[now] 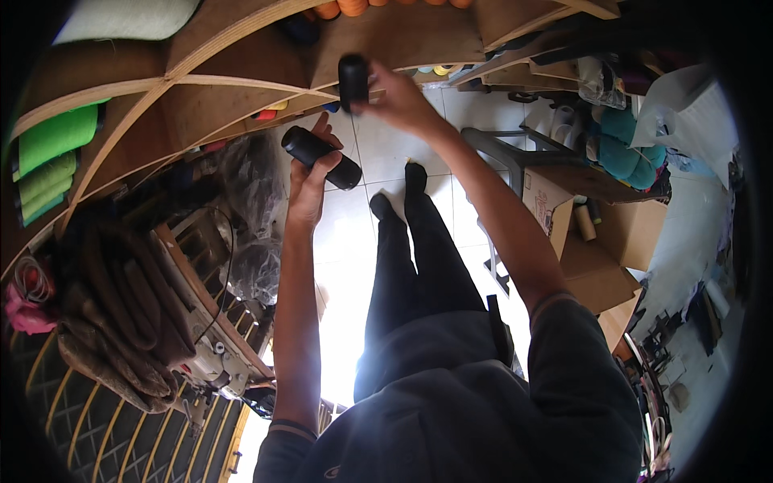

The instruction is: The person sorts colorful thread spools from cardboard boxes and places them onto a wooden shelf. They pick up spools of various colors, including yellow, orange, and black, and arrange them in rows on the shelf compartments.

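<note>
Two black thread spools are up in front of me, one in each hand. My left hand (306,191) is closed around the nearer black spool (300,143), which lies tilted across the palm, the thumb over it and a finger pointing up. Farther out and to the right, my right hand (398,98) grips the other black spool (352,84) from its right side. That spool stands nearly upright before a wooden shelf (403,50) and is slightly blurred. The two spools are apart.
Green spools (58,138) and orange spools (353,7) fill shelf compartments. At left, brown cloth (121,314) hangs beside a sewing machine (221,366). An open cardboard box (592,270) holding spools sits at right, near a grey stool (491,149). Teal bundles (624,145) lie beyond.
</note>
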`<state>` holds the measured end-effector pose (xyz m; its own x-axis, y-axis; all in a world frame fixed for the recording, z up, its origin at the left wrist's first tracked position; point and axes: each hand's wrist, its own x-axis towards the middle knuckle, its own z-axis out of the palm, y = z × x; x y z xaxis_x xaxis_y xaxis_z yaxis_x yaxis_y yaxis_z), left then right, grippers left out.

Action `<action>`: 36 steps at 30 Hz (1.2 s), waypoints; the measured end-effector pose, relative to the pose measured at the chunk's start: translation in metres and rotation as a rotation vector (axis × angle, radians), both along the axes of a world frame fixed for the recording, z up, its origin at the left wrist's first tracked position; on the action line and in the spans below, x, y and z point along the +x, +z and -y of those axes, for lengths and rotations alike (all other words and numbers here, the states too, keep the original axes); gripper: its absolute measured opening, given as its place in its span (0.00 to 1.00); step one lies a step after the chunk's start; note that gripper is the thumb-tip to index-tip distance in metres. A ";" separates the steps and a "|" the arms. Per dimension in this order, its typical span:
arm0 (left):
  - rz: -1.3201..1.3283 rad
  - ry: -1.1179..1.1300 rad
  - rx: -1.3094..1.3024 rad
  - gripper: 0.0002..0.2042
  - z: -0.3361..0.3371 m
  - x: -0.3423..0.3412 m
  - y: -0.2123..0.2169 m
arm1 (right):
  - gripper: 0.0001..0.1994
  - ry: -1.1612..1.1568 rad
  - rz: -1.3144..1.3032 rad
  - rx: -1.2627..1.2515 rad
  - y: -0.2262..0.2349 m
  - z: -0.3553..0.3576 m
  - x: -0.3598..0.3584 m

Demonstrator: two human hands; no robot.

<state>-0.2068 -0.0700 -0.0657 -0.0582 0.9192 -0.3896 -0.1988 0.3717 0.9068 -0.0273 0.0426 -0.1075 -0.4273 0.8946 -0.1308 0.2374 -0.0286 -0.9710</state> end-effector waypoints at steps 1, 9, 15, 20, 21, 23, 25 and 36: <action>0.018 0.015 -0.026 0.16 0.000 0.004 0.002 | 0.25 -0.110 0.070 0.198 -0.014 -0.017 -0.003; 0.040 0.076 -0.105 0.21 0.036 0.011 -0.011 | 0.28 -0.368 0.210 0.560 -0.027 -0.099 -0.047; 0.067 0.100 -0.139 0.22 0.052 0.012 -0.013 | 0.24 -0.360 0.152 0.417 -0.074 -0.108 -0.064; 0.053 0.121 -0.133 0.17 0.057 0.015 -0.017 | 0.23 -0.389 0.285 0.454 -0.069 -0.099 -0.069; 0.047 0.123 -0.129 0.15 0.055 0.017 -0.016 | 0.22 -0.382 0.349 0.463 -0.069 -0.099 -0.065; -0.024 0.085 -0.153 0.14 0.049 0.016 -0.015 | 0.19 -0.414 0.341 0.506 -0.065 -0.092 -0.054; -0.072 0.072 -0.181 0.14 0.038 0.018 -0.012 | 0.13 -0.489 0.192 0.577 -0.056 -0.071 -0.041; -0.471 -0.223 -0.113 0.20 -0.007 0.048 -0.022 | 0.18 0.106 -0.231 -0.661 0.000 0.037 0.032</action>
<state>-0.1590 -0.0631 -0.0872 -0.0586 0.8832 -0.4653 0.3153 0.4586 0.8308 0.0051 0.0058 -0.1070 -0.5897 0.6113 -0.5279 0.0613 -0.6178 -0.7839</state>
